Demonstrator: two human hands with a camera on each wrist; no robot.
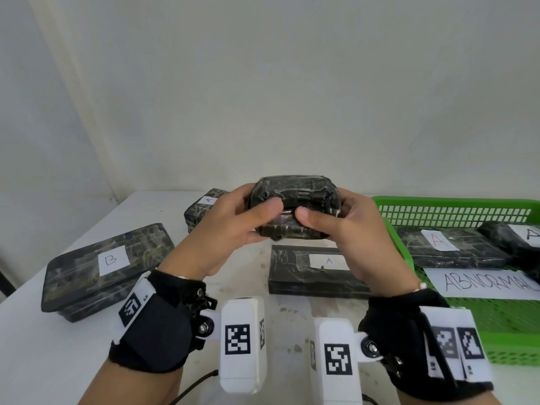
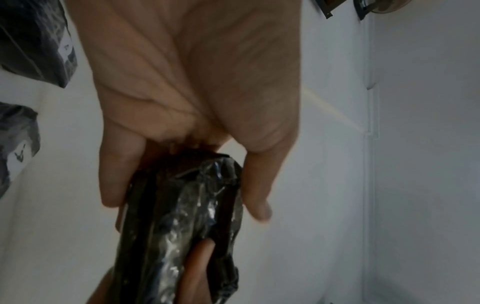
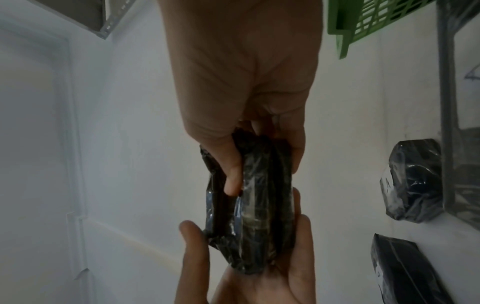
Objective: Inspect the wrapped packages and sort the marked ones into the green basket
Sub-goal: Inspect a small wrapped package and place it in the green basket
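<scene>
Fingers (image 1: 264,210) of both our hands clamp a small black wrapped package (image 1: 295,206) above the surface (image 1: 58,361); two A-labelled packages lie in the green basket (image 1: 403,247), three wait outside.

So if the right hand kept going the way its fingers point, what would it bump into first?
Probably the left hand. The right hand points across the held package it already grips, and the left hand's fingers meet it at the far end. Depth is hard to judge.
</scene>
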